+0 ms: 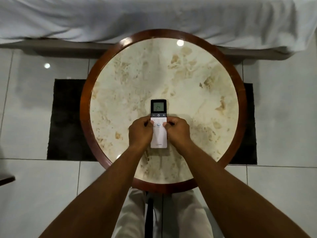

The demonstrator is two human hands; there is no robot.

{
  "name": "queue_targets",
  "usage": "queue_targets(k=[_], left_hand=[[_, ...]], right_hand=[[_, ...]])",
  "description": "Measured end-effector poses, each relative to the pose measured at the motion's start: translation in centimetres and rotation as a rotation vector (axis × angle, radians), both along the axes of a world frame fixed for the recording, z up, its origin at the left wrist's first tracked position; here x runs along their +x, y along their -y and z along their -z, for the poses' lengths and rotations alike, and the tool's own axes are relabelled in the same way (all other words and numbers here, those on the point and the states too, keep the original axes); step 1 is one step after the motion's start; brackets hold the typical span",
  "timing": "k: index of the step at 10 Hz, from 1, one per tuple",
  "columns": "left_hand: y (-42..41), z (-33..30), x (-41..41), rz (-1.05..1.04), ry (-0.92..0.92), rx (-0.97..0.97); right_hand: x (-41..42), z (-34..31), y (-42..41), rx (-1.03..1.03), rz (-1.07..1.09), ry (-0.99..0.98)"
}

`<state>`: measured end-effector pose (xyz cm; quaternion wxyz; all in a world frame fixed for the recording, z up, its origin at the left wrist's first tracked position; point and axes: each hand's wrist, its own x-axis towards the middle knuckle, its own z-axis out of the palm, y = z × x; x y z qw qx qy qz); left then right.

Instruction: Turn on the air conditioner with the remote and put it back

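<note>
The air conditioner remote (158, 134) is a slim white bar with a black top part; its small screen reads 24 and a power button sits below it. It points away from me over the round marble table (171, 74), low above or on its surface; which one I cannot tell. My left hand (140, 133) grips its left edge and my right hand (177, 132) grips its right edge, thumbs on its white face. The air conditioner is out of view.
The table has a dark wooden rim (84, 107) and stands on a black rug (66, 119) on glossy white floor tiles. A bed with a white sheet (154, 16) runs along the far side. My legs are under the near rim.
</note>
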<state>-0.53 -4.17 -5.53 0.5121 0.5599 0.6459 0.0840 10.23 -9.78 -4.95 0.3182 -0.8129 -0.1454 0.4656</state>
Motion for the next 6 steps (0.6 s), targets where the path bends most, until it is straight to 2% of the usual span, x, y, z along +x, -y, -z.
queue_targets(k=[3, 5, 6], left_hand=[[0.4, 0.6, 0.7, 0.100, -0.108, 0.128], [-0.2, -1.3, 0.4, 0.219, -0.114, 0.100], [-1.3, -4.9, -0.6, 0.361, -0.293, 0.143]], right_hand=[[-0.3, 0.7, -0.1, 0.008, -0.164, 0.201], [0.0, -0.6, -0.1, -0.014, -0.163, 0.231], [1.1, -4.0, -0.3, -0.063, -0.210, 0.235]])
